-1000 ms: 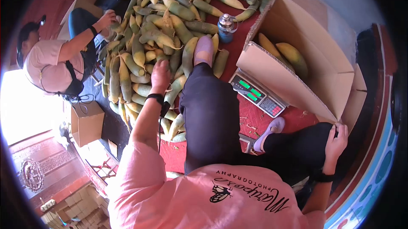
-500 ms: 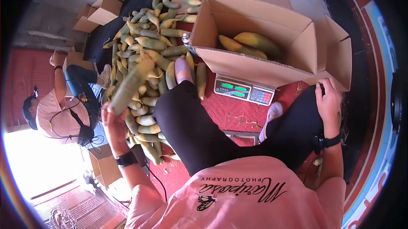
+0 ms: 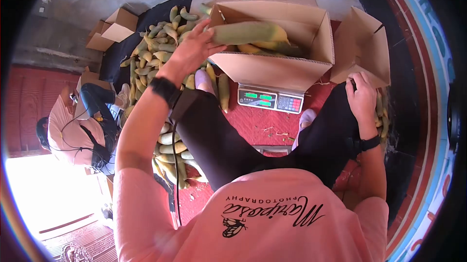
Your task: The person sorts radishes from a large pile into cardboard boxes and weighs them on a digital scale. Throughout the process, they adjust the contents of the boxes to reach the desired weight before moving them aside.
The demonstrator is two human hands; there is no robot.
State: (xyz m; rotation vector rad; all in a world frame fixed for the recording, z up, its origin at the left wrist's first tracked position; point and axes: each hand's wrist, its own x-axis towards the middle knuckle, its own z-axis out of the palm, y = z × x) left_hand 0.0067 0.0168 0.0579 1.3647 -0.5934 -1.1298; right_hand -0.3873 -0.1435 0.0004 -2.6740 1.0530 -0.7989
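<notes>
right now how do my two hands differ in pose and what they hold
The left hand is raised and stretched forward at the open cardboard box; the right hand sits low beside the knee. The left hand grips a long green cob level over the box; the right hand holds no cob, its fingers at the edge of the box flap. Both wrists wear a dark band.

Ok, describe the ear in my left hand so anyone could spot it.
Find the open cardboard box on the scale. Across its opening the left hand holds one long green ear, yellowish at its tip. Only it is aloft; the rest lie boxed or heaped.
</notes>
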